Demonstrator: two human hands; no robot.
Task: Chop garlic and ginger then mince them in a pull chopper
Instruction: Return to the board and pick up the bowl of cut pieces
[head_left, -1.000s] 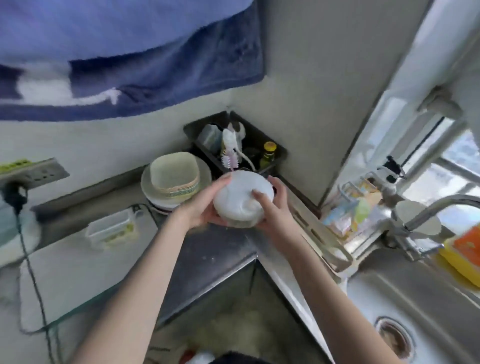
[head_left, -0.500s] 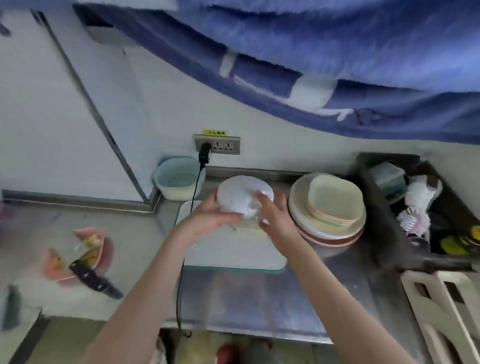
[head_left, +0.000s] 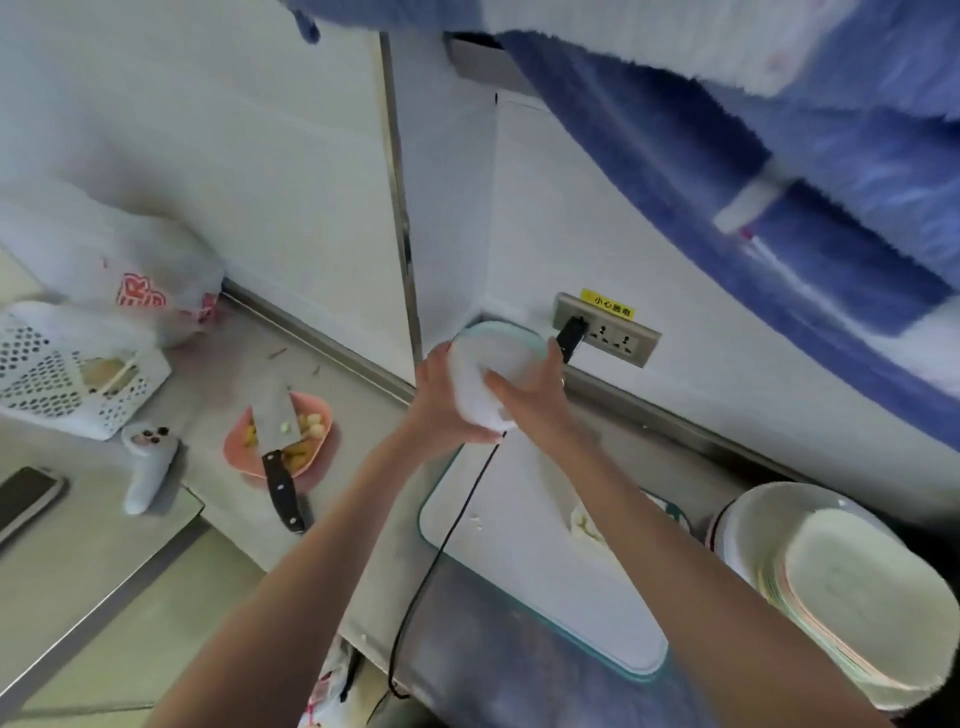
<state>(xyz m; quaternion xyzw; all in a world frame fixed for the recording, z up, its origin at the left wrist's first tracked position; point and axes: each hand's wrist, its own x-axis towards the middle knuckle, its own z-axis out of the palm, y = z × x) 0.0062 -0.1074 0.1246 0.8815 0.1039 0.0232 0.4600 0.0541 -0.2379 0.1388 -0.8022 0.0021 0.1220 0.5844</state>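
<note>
Both my hands hold a white round pull chopper (head_left: 475, 387) in the air above the far end of the white cutting board (head_left: 524, 551). My left hand (head_left: 441, 400) grips its left side and my right hand (head_left: 535, 397) curls over its top and right side. To the left, a pink plate (head_left: 317, 415) carries garlic cloves and yellow ginger pieces. A cleaver with a black handle (head_left: 278, 447) lies across that plate. Some pale scraps (head_left: 584, 525) sit on the board under my right forearm.
A black cable (head_left: 441, 540) runs from the wall socket (head_left: 608, 330) across the board. Stacked plates (head_left: 841, 587) stand at the right. A white perforated basket (head_left: 57, 384), a plastic bag (head_left: 150, 291), a white controller (head_left: 148, 467) and a phone (head_left: 26, 496) lie at the left. Blue towels hang overhead.
My view has swung left from the sink corner to the counter with the pink plate. Both hands carried the chopper left with it, over the cutting board's far end.
</note>
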